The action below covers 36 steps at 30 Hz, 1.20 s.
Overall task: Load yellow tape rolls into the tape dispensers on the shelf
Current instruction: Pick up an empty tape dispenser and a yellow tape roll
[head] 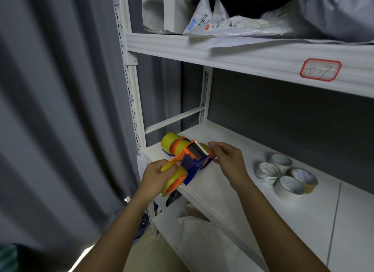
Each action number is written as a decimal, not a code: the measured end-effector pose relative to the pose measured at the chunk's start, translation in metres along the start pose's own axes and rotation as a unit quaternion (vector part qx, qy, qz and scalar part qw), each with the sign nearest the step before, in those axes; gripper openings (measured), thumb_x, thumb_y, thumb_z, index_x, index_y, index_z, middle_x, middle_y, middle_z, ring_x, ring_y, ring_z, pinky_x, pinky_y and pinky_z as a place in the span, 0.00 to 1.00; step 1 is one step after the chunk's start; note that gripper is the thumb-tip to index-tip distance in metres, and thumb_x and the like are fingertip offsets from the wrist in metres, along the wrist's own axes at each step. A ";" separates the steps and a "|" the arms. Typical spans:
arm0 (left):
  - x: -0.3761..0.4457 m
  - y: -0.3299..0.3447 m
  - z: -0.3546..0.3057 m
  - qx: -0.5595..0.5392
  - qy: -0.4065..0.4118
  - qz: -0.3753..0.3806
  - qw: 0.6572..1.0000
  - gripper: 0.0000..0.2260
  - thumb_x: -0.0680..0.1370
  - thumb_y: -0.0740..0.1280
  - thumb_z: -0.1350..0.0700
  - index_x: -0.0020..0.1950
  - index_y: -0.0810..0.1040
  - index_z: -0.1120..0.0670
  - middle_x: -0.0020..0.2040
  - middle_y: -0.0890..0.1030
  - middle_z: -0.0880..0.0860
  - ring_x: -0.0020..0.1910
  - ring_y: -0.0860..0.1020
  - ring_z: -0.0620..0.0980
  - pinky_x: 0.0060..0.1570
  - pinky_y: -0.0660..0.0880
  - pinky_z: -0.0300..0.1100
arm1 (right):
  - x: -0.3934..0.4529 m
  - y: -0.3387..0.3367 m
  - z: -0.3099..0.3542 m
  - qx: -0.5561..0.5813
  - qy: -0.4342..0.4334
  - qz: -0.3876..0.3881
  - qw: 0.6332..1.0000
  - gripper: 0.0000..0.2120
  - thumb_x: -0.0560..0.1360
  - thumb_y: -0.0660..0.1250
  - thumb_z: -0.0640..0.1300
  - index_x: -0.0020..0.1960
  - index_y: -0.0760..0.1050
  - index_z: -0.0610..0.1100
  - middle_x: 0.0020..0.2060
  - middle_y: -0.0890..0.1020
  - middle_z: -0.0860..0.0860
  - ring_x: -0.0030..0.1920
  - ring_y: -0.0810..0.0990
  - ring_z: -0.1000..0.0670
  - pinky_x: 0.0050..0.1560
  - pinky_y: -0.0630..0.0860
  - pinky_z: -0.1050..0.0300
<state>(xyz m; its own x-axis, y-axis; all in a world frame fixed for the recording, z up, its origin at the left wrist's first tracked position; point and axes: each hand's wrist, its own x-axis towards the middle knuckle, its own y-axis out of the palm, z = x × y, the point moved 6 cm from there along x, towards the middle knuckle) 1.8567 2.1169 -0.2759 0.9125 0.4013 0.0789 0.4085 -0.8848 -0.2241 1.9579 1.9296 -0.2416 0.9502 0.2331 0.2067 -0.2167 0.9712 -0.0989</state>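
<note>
Gripping the yellow handle of an orange-and-blue plastic tape dispenser (190,162), left hand (159,175) curled tight around it, with a yellow tape roll (174,183) seated on the dispenser's orange hub just under the fingers. Pinching at the dispenser's front end by the toothed blade, right hand (227,160), thumb and forefinger closed there at about three o'clock from the left hand; whether a tape end sits between them cannot be told. Held over the front left corner of the white metal shelf (232,190). Lying at eleven o'clock from the held dispenser, close behind it on the shelf, a second orange-and-blue dispenser (178,146) carrying its own yellow roll. Grouped at three o'clock, well apart from the hands, four white-cored tape rolls (285,175), touching one another on the same shelf. Stacked at twelve o'clock on the upper shelf, white boxes and grey plastic mailer bags (222,20), above a red-bordered label (320,69) on that shelf's front edge. Hanging at nine o'clock, a grey curtain (56,109).
</note>
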 end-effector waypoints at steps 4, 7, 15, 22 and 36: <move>0.000 0.001 0.001 -0.008 -0.004 0.000 1.000 0.05 0.77 0.67 0.51 0.44 0.80 0.50 0.46 0.83 0.54 0.46 0.82 0.54 0.48 0.80 0.49 | -0.001 0.005 0.002 -0.001 0.015 0.009 1.000 0.08 0.76 0.66 0.48 0.40 0.81 0.51 0.34 0.83 0.56 0.35 0.80 0.62 0.40 0.77 0.67; 0.001 0.002 0.001 -0.004 -0.001 0.002 1.000 0.05 0.77 0.67 0.51 0.43 0.80 0.50 0.45 0.84 0.54 0.46 0.82 0.54 0.48 0.80 0.49 | 0.000 0.008 0.001 0.019 0.045 0.011 0.999 0.05 0.75 0.68 0.46 0.41 0.82 0.49 0.36 0.83 0.53 0.37 0.80 0.57 0.43 0.78 0.61; 0.000 0.002 -0.001 -0.006 0.004 -0.007 1.000 0.05 0.76 0.67 0.51 0.42 0.80 0.49 0.43 0.84 0.52 0.45 0.82 0.53 0.47 0.79 0.47 | 0.005 0.006 0.006 0.028 0.052 -0.005 0.998 0.06 0.73 0.70 0.41 0.38 0.81 0.49 0.36 0.83 0.55 0.39 0.81 0.56 0.42 0.78 0.64; 0.001 0.008 -0.015 -0.018 0.024 -0.009 0.999 0.06 0.77 0.67 0.52 0.42 0.80 0.50 0.42 0.83 0.53 0.43 0.82 0.51 0.43 0.79 0.43 | 0.013 -0.002 0.016 0.050 0.043 -0.008 0.998 0.06 0.73 0.69 0.40 0.40 0.81 0.49 0.41 0.84 0.52 0.45 0.82 0.52 0.49 0.79 0.58; -0.001 0.009 -0.025 -0.043 0.050 -0.011 0.998 0.06 0.76 0.67 0.53 0.40 0.81 0.48 0.37 0.83 0.46 0.37 0.81 0.45 0.35 0.78 0.33 | 0.016 -0.003 0.032 0.030 0.047 0.038 0.998 0.07 0.76 0.65 0.37 0.46 0.81 0.46 0.42 0.83 0.52 0.40 0.81 0.57 0.37 0.77 0.68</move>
<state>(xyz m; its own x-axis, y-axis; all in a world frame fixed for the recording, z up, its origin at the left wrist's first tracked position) 1.8599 2.1021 -0.2535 0.8988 0.3995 0.1803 0.4253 -0.8945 -0.1377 1.9663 1.9318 -0.2064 0.9470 0.3026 0.1075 -0.2986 0.9530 -0.0513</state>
